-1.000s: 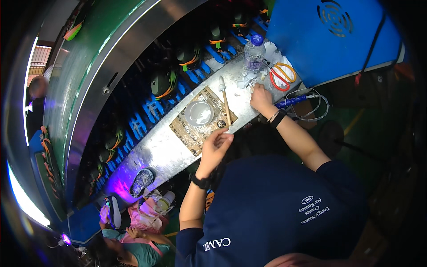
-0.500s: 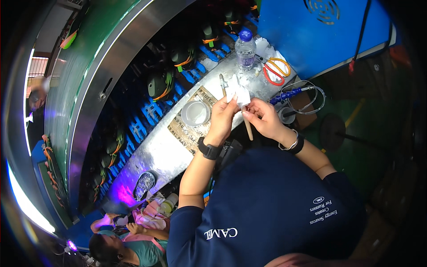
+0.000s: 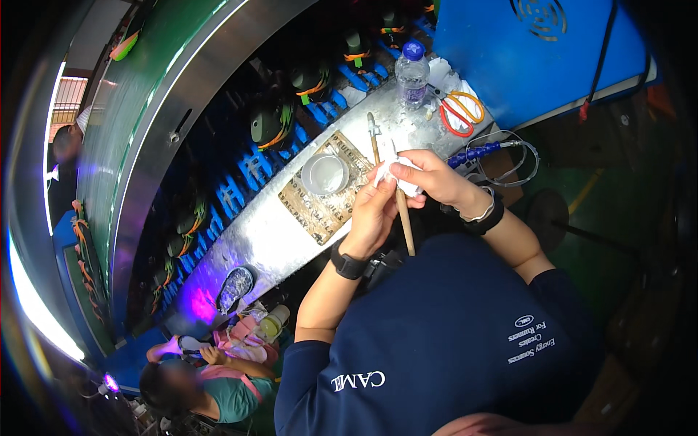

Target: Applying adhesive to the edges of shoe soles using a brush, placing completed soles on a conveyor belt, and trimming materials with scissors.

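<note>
A crumpled white piece, paper or cloth, point(image 3: 400, 174) is pinched between my two hands above the bench. My left hand point(image 3: 373, 214) grips its near left side. My right hand point(image 3: 438, 178) has fingers and thumb closed on it from the right. Below the fingers a wooden handle point(image 3: 406, 229) sticks out toward my body; its upper part is hidden. A slim wooden stick tool point(image 3: 374, 138) shows beyond my hands; whether it joins that handle I cannot tell. Left of my hands, a round pale cup point(image 3: 325, 174) stands on a brown printed board point(image 3: 309, 214).
Scissors with red and orange handles point(image 3: 459, 114) and a purple-capped bottle point(image 3: 412, 76) stand on the metal bench's far end. Dark shoe parts point(image 3: 270, 122) line the conveyor side. A blue hose tool point(image 3: 472, 154) lies right. A dark shoe piece point(image 3: 235, 289) and a co-worker point(image 3: 218, 392) are lower left.
My right hand has moved inward over the white piece, which is now bunched more tightly. The wooden handle reaches lower toward my body. The whole view has shifted slightly.
</note>
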A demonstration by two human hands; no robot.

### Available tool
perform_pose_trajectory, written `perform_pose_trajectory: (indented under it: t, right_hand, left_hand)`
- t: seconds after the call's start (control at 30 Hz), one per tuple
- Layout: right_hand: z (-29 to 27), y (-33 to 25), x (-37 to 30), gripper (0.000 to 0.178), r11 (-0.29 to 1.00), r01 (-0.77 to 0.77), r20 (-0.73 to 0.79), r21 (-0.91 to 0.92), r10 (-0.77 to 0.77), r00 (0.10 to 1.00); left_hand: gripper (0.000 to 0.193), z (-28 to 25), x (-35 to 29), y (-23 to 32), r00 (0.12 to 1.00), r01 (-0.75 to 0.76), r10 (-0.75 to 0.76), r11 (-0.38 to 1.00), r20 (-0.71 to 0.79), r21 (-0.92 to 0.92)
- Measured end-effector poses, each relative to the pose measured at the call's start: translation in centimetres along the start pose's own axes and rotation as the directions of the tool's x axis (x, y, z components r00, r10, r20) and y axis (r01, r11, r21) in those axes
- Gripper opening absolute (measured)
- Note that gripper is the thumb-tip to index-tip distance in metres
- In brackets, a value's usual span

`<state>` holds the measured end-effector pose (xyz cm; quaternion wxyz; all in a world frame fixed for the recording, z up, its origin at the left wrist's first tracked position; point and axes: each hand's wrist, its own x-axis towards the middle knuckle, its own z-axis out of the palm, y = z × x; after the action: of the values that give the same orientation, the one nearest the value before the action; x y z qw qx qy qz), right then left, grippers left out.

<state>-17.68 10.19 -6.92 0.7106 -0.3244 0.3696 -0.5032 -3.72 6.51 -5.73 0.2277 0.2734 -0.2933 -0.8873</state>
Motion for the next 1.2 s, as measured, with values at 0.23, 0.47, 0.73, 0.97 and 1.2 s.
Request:
perform_pose_trajectory:
  t: [0.23,0.47,0.73,0.97,1.2]
  right_hand:
    - [1.9,1.0,0.0,0.025,0.957,0.117,-0.162,-0.264,-0.164,0.973]
    - [1.1,-0.2,0.2,0.024,0.923,0.105,-0.023,-0.37,-0.122,0.992]
    - [2.4,0.5,-0.3,0.017,0.719,0.108,-0.24,-0.687,-0.364,0.9]
    - [2.9,-0.3,0.1,0.015,0.207,-0.041,-0.132,-0.978,-0.452,0.882]
    - [2.4,0.2,0.8,0.019,0.421,0.249,-0.145,-0.872,-0.709,0.69]
  left_hand:
    - [0.025,-4.4,-0.6,3.0,0.987,-0.096,0.141,0.908,-0.082,0.407]
    - [0.029,-3.2,0.3,2.4,0.985,-0.063,0.041,0.99,0.169,0.126]
    - [0.031,-2.7,0.7,1.4,0.989,-0.022,0.042,0.991,-0.141,0.135]
    - [0.023,-1.2,0.2,0.0,0.981,-0.106,0.15,0.946,-0.124,0.306]
    - [0.019,-2.1,0.7,1.4,0.995,0.091,-0.1,0.962,-0.022,-0.257]
